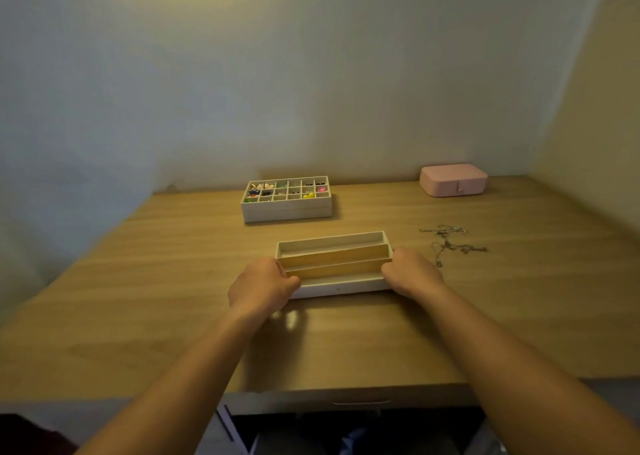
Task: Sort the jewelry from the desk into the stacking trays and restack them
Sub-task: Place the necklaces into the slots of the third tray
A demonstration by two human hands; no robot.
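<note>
A white tray (332, 243) with long slots sits on the wooden desk (173, 281) in front of me, holding no jewelry. My left hand (259, 286) grips its left end and my right hand (412, 274) grips its right end. Farther back stand two stacked white trays (287, 208); the top one has many small compartments holding several colourful earrings and small pieces. A tangle of thin silver necklaces (450, 243) lies loose on the desk, just right of my right hand.
A closed pink jewelry box (453, 179) stands at the back right by the wall. Walls close the desk at the back and right. A drawer front (360, 399) runs under the near edge.
</note>
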